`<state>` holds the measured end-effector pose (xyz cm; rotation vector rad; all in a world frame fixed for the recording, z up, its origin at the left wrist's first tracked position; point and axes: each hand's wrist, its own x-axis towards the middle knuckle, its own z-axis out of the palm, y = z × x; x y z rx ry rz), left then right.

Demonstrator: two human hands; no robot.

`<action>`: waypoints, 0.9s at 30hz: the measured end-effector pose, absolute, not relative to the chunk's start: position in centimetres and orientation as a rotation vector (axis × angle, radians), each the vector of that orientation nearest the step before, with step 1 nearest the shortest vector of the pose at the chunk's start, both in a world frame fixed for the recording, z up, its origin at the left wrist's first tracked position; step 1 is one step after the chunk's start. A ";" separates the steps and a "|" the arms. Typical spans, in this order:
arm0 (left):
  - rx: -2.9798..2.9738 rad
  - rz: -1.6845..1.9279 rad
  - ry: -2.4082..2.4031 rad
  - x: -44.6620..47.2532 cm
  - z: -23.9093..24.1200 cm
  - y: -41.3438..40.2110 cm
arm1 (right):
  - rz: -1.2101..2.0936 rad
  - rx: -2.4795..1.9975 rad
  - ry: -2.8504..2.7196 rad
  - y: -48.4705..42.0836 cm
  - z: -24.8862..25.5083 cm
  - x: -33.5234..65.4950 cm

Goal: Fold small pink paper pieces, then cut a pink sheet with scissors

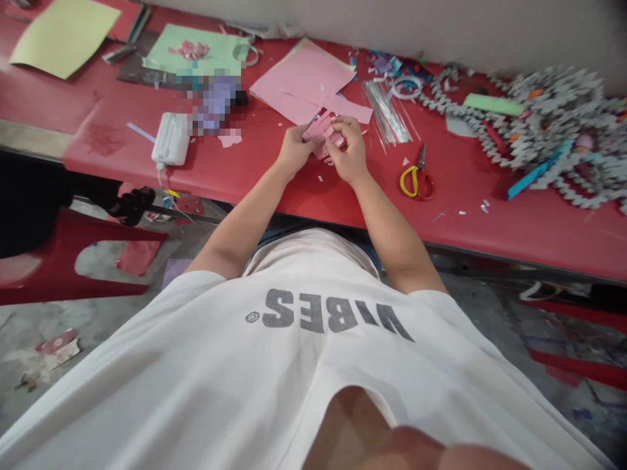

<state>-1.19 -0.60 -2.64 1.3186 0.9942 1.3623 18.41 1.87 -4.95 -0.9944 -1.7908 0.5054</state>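
Observation:
Near the middle of the red table, my left hand [296,151] and my right hand [349,151] close on a small folded pink paper piece [321,134] with several layers or strips. The left thumb lies across its near left side; my right fingers pinch its right side. Its exact shape is partly hidden by the fingers. Just behind it lie large pink paper sheets [304,75], with a narrower cut pink strip on top. Scissors [417,177] with one yellow and one red handle rest to the right, apart from my hands.
A white power bank [172,139] with a cable sits at left, beside a blurred purple object [216,104]. Clear thin strips [386,111], a tape roll [407,87] and a heap of grey paper garlands [563,124] lie right. Green paper [169,49] is at back left.

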 end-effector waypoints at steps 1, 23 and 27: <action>1.317 1.364 0.991 -1.2 -2.7 -0.6 | 0.510 -0.996 -1.793 1.9 -5.0 18.4; 1.391 1.408 1.015 -1.2 -2.7 -0.6 | 0.514 -1.004 -1.778 0.7 -3.4 17.9; 1.367 1.389 1.012 -1.3 -2.9 -0.4 | 0.494 -0.984 -1.803 0.8 -3.4 17.8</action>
